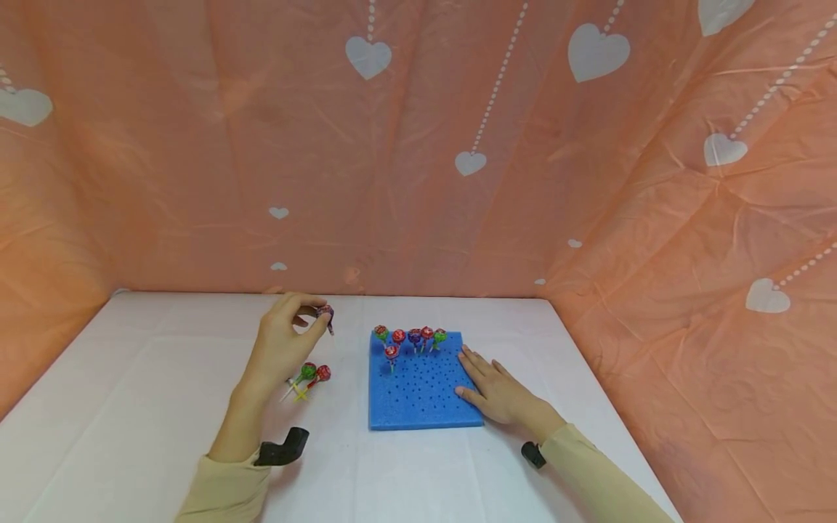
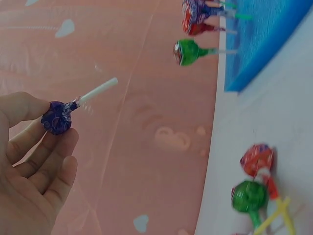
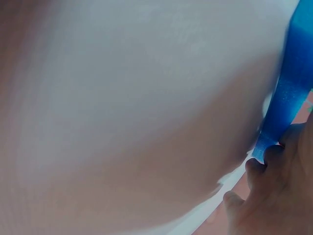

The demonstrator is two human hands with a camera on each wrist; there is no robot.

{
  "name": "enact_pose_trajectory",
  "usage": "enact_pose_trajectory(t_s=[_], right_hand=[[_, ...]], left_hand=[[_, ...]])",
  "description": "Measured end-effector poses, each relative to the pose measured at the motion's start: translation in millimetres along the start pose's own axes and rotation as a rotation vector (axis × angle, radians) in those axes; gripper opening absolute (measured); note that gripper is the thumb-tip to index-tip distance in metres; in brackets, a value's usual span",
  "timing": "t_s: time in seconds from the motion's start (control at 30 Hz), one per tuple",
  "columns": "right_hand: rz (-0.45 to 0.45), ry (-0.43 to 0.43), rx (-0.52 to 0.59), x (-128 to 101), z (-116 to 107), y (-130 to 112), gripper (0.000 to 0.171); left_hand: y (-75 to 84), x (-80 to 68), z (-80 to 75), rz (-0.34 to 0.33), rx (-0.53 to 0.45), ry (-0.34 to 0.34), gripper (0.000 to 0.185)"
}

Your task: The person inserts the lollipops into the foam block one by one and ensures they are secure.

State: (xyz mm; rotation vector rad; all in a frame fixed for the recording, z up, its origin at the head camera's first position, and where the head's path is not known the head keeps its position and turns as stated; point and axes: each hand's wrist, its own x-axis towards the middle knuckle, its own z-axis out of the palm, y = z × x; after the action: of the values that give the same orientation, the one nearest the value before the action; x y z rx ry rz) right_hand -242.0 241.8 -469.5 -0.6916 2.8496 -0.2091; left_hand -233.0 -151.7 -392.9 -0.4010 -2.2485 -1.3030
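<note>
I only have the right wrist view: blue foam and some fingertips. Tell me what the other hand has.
Observer: The left hand pinches a purple lollipop by its wrapped head, stick pointing away from the fingers.
Operator: Report what is on the foam.
Observer: Six lollipops stand in the far holes of the blue foam board; the near rows are bare.
Operator: Tell me how my hand sits.
Observer: The right hand lies flat, fingers straight, along the board's right edge.
Operator: List any loose ones.
Observer: Two, a green lollipop and a red lollipop, lie on the white table below the left hand.
</note>
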Motion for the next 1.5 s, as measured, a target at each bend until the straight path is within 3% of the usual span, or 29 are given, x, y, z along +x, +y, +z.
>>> enact_pose_trajectory(t_s=[0.7, 1.2, 1.4, 1.5], right_hand=[[-0.004, -0.002, 0.017, -0.3, 0.3, 0.3, 0.081], [-0.008, -0.004, 0.014, -0.9, 0.7, 1.7, 0.08], [-0.012, -0.013, 0.016, -1.1, -0.7, 0.6, 0.079], [-0.011, -0.015, 0.014, -1.3, -1.0, 0.5, 0.079]], left_hand=[[19.9, 0.9, 60.1, -0.031, -0.096, -0.132, 0.022], [21.9, 2.5, 95.0, 0.059, -0.041, -0.241, 0.017], [20.1, 1.4, 104.7, 0.112, 0.008, -0.25, 0.017], [17.8, 0.2, 108.3, 0.103, 0.025, -0.277, 0.017]])
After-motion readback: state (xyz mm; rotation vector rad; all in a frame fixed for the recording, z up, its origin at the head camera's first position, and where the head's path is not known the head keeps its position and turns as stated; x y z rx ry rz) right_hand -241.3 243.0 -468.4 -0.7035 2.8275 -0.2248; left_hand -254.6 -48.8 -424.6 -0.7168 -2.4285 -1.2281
